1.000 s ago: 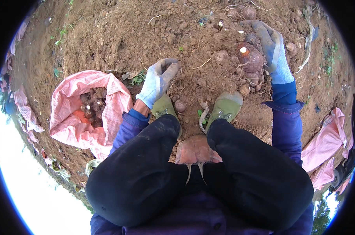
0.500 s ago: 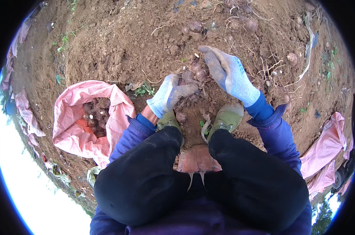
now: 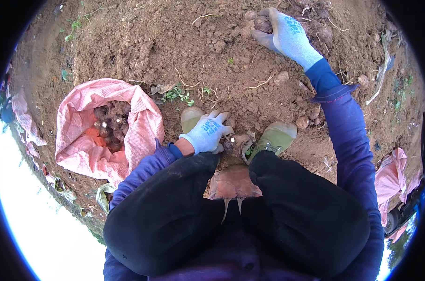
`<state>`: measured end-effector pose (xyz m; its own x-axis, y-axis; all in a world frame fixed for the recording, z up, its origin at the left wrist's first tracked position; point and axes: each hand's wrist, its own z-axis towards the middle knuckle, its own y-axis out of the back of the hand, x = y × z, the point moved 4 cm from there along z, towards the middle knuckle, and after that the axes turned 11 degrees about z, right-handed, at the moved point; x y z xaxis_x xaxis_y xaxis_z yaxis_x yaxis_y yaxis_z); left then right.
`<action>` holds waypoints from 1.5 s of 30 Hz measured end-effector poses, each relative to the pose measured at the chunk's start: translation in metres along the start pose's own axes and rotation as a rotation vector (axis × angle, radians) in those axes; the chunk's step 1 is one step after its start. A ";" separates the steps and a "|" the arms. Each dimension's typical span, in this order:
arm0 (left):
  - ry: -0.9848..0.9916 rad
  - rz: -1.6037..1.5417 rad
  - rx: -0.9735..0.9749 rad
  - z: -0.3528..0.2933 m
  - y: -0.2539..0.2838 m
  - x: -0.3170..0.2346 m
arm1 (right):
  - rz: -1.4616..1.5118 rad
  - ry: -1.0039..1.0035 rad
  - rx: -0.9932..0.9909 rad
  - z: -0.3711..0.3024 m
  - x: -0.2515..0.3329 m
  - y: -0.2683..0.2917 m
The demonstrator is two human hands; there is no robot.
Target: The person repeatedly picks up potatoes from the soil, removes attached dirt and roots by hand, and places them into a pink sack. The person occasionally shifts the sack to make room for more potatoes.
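Observation:
My left hand (image 3: 206,133), in a light blue and grey glove, is low between my shoes. Its fingers are bent round dirty brown taro corms (image 3: 229,143), partly hidden under the fingers. Farther out and to the right, my right hand (image 3: 289,37), gloved alike, has thumb and fingers curved round a soil-covered taro clump (image 3: 263,24) on the ground. Left of my left hand stands an open pink woven sack (image 3: 144,126) with its rim rolled down. Several taro corms (image 3: 110,122) lie inside it.
Green shoes (image 3: 279,136) stand on brown loose soil. More corms (image 3: 302,122) lie beyond the right shoe, others (image 3: 324,33) by my right hand. A small green weed (image 3: 177,93) grows beside the sack. Pink sacking (image 3: 391,175) lies far right, near a wheel (image 3: 391,220).
My hands have moved apart. The right one went forward to another clump; the left came back toward my shoes. The clump formerly between them is no longer there.

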<state>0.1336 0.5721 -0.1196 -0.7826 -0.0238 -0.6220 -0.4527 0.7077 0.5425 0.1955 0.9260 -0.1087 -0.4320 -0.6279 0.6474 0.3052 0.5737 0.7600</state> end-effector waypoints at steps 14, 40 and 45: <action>0.146 -1.367 -0.332 -0.014 0.035 -0.004 | 0.106 -0.236 0.078 -0.135 0.014 0.025; 1.015 -0.229 -0.530 -0.305 0.151 0.092 | 0.124 -0.041 0.189 -0.113 0.015 0.014; 0.804 -0.209 -0.834 -0.282 0.148 0.055 | 0.037 -0.142 0.327 -0.117 0.001 -0.014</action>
<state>-0.0973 0.4767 0.0855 -0.5695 -0.7341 -0.3698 -0.5105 -0.0368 0.8591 0.2902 0.8556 -0.1121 -0.5461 -0.5378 0.6423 0.0450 0.7468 0.6635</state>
